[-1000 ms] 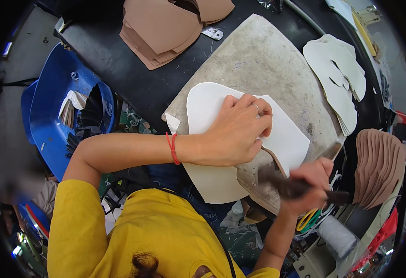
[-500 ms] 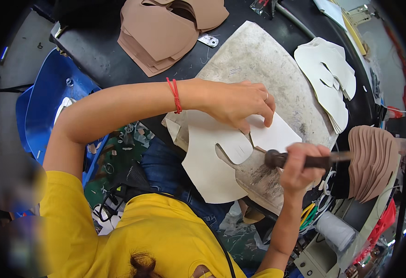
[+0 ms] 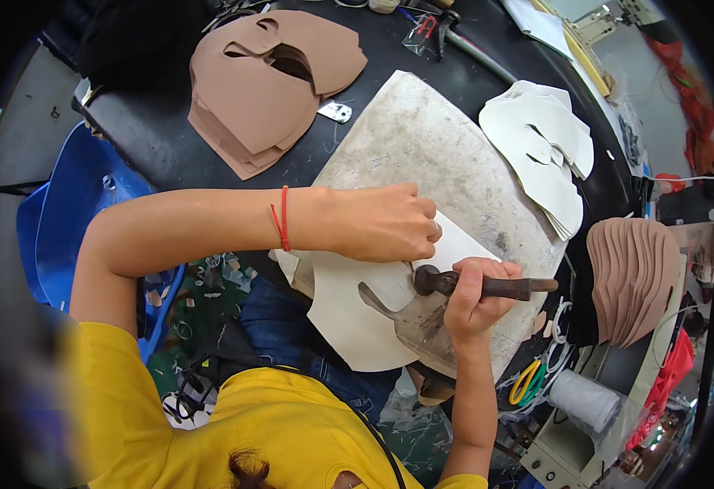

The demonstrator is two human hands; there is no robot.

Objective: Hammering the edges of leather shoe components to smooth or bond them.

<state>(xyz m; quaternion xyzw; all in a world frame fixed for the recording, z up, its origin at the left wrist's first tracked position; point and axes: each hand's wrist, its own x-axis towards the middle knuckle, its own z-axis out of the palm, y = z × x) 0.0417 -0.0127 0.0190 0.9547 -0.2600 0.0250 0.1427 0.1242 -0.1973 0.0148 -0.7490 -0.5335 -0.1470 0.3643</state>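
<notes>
White panel [image 3: 340, 301] lies near the centre of the frame, partly beneath our left hand [image 3: 385, 224], which is nearer to it than our right hand [image 3: 475, 306]. Our hands are apart: the left is curled knuckles-up over the panel, and we cannot tell whether its hidden fingertips pinch anything; the right is clamped around a dark hammer [image 3: 507, 288]. Its handle runs nearly level across the frame, the rounded head pointing left, just below the left knuckles; we cannot tell whether it touches anything. The panel's long axis seems to slant from lower left toward upper right. Beneath it we have a grey, scuffed board [image 3: 406, 138], whose upper part overlies the black bench [image 3: 165, 159]. Farther out, we see a brown stack [image 3: 247, 90] at upper left, a white stack [image 3: 516, 138] at upper right, fanned brown pieces [image 3: 630, 277] at right and a blue bin [image 3: 63, 204] at left.
</notes>
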